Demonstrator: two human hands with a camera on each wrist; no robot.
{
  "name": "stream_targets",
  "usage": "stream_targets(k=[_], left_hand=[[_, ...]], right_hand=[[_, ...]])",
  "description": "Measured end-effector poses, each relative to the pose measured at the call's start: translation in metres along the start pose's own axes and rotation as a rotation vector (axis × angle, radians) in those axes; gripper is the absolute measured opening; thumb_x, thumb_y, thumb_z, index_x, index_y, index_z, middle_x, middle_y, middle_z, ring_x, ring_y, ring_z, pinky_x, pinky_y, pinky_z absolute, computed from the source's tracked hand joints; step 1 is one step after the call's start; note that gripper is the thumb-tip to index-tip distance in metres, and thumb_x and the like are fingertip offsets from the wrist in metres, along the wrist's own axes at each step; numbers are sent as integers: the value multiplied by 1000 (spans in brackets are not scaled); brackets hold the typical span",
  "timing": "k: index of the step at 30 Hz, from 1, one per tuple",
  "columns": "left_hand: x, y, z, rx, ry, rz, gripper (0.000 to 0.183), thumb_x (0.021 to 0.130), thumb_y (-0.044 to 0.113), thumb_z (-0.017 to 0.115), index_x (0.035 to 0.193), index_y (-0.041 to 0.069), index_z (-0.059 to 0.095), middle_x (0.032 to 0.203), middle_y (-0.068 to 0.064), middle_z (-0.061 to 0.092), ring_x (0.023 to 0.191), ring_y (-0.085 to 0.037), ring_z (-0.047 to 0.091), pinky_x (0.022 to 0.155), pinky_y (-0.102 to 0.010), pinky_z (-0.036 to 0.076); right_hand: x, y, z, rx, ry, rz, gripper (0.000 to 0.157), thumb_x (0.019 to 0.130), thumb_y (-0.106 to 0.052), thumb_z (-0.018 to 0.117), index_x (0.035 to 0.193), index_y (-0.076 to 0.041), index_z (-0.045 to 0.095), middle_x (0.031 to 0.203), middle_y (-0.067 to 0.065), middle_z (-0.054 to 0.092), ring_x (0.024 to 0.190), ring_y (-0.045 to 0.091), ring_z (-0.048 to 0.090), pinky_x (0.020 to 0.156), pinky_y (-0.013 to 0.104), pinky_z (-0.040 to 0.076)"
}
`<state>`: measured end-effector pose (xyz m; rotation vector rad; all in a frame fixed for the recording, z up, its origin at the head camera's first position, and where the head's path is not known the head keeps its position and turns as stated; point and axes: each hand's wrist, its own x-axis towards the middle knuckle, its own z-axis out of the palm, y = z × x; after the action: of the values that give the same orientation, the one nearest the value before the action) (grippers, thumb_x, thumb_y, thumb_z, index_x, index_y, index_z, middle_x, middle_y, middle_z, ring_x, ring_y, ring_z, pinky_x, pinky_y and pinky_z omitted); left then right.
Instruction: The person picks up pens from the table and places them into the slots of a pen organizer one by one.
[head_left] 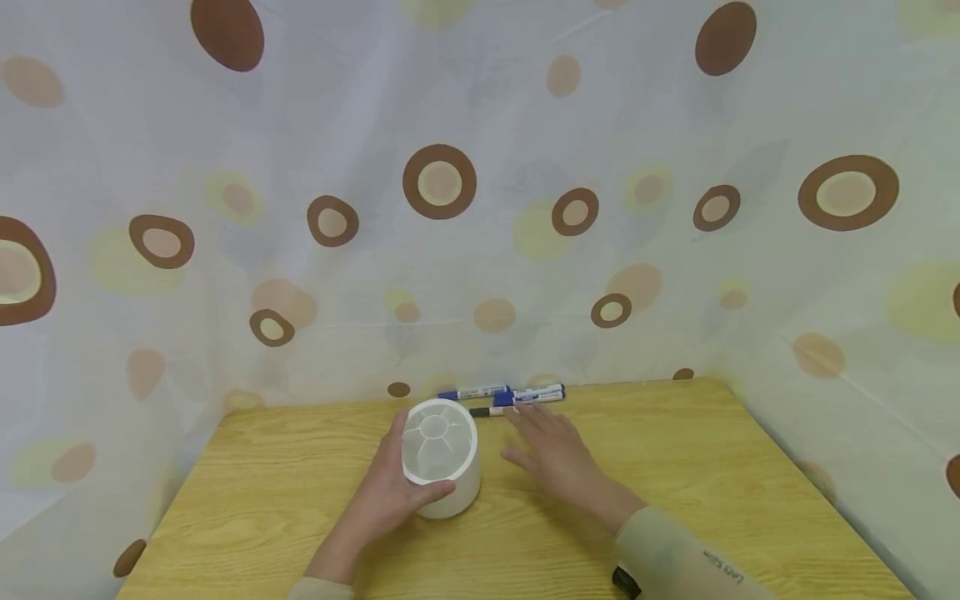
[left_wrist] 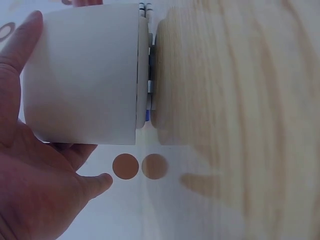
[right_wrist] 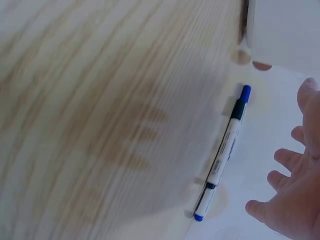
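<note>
My left hand point(head_left: 386, 487) holds a round white pen holder point(head_left: 467, 487), thumb on its near side and fingers around its left. Inside, thin walls radiate from a central ring into several compartments. In the left wrist view, the smooth side of the pen holder point(left_wrist: 85, 75) is seen close over the wooden surface. To its right, my right hand point(head_left: 555, 454) is spread with nothing in it, its fingertips overlapping a black-capped marker point(head_left: 483, 412). Behind lie two blue-capped markers point(head_left: 476, 392). In the right wrist view, markers point(right_wrist: 225, 152) lie away from the spread fingers.
The wooden table point(head_left: 285, 467) ends at the back against a pale curtain point(head_left: 495, 267) with brown and yellow dots, which also rises on both sides. The markers lie along the table's back edge. A dark object point(head_left: 626, 582) shows under the right sleeve.
</note>
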<state>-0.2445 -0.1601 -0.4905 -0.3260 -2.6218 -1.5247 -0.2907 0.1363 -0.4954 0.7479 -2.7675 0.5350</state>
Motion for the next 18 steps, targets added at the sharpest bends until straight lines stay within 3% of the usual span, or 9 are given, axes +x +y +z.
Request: stream_targets(k=[7,18], left_hand=[[0,0,1,-1,-2,1,133,77,38,104,176,17,18,160,-26,45,143,-46,52,118,-69,41],[-1,1,1,-33,-9,-13,133,78,34,104,176,15,16,161,-27,42,143,-46,51,119,-69,40]], right_hand=[[1,34,3,13,54,5,66,111,-41,67,162,-2,51,161,27,53,149,51,48,118,72,39],[3,49,-15,206,-103,226,69,114,-36,63,168,1,39,171,28,39,157,52,35,126,70,28]])
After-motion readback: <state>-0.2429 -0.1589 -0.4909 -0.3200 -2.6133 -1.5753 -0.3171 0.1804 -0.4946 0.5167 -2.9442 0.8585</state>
